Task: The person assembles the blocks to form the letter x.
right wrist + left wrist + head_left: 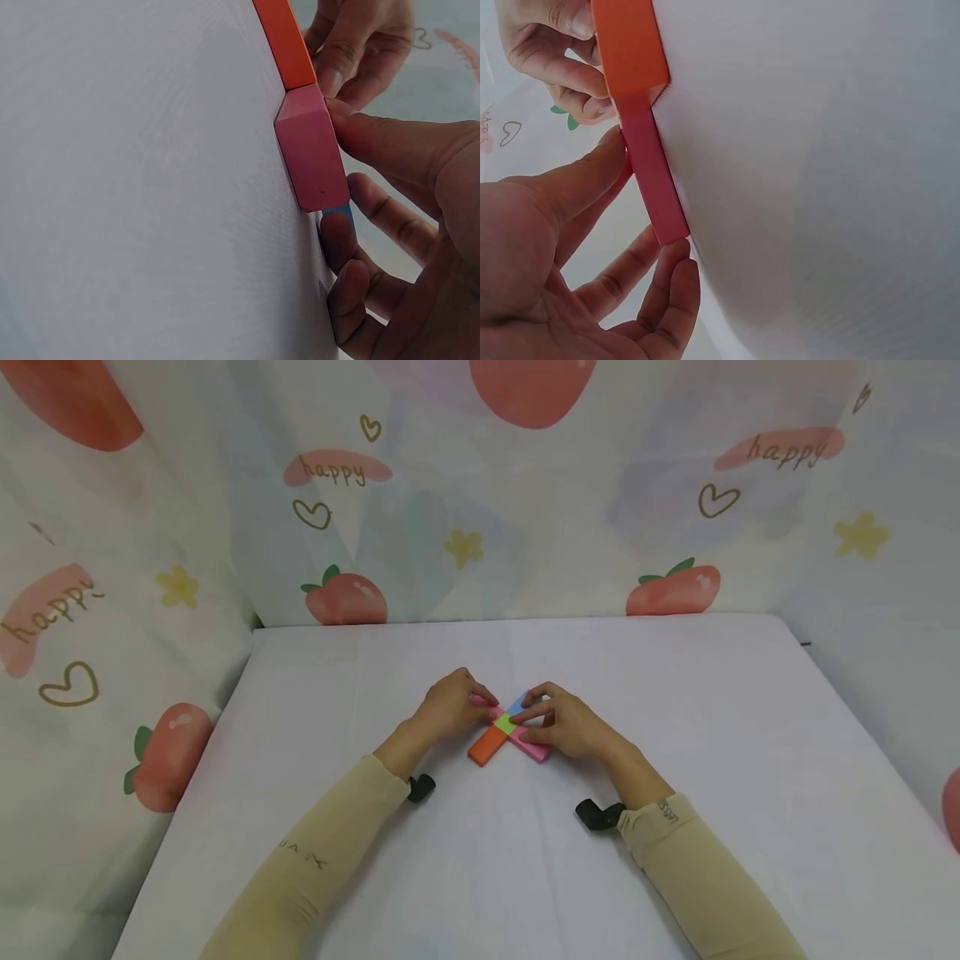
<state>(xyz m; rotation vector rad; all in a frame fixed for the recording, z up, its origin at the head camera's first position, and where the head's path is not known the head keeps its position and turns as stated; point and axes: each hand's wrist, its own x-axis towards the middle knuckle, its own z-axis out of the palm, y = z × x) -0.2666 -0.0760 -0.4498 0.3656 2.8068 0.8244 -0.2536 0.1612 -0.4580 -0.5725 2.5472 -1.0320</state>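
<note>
Flat bars form an X on the white table, around a small green square (505, 724). An orange bar (487, 747) points to the near left, a pink bar (535, 751) to the near right, a blue bar (516, 704) to the far right. My left hand (452, 704) holds the second pink bar (655, 180) at the far left, thumb on its top and fingers at its outer end. My right hand (573, 727) spans two bars: thumb on the near pink one, bent fingers against the blue one. One right finger reaches over the green square.
White cloth covers the table (480, 860). Printed curtains (525, 527) with fruit and hearts stand behind and at the sides. Black wrist mounts (598, 815) stick out below both sleeves, close over the cloth.
</note>
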